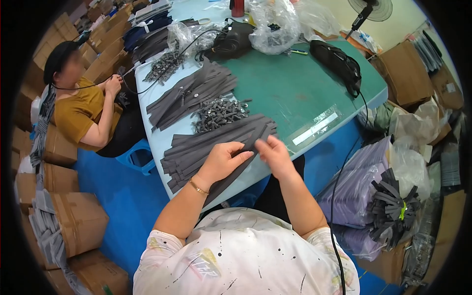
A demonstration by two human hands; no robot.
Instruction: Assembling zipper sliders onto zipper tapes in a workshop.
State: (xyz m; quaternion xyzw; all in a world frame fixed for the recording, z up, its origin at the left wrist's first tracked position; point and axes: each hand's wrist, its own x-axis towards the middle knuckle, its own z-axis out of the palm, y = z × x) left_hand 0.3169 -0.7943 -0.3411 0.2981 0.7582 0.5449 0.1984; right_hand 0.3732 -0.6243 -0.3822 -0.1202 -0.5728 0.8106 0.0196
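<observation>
My left hand (224, 161) is closed on a dark grey zipper strip (227, 180), its thumb lying across the tape. One end of the strip trails down over the table's near edge. Beside it, my right hand (275, 156) has its fingers curled in a pinch against the strip's edge; what lies between the fingertips is hidden. Under and left of my hands a row of grey zipper strips (189, 156) is spread out. Just beyond it sits a heap of small zipper sliders with grey pulls (220, 114). Another bundle of zipper strips (196, 91) lies farther back.
A green mat (275, 93) covers the table's right part, with black pouches (337, 64) and clear plastic bags (274, 24) behind. At left, a person (91, 105) sits on a blue stool (140, 158). Cartons (78, 221) line the left; wrapped stacks (356, 182) stand right. A cable (339, 191) hangs beside me.
</observation>
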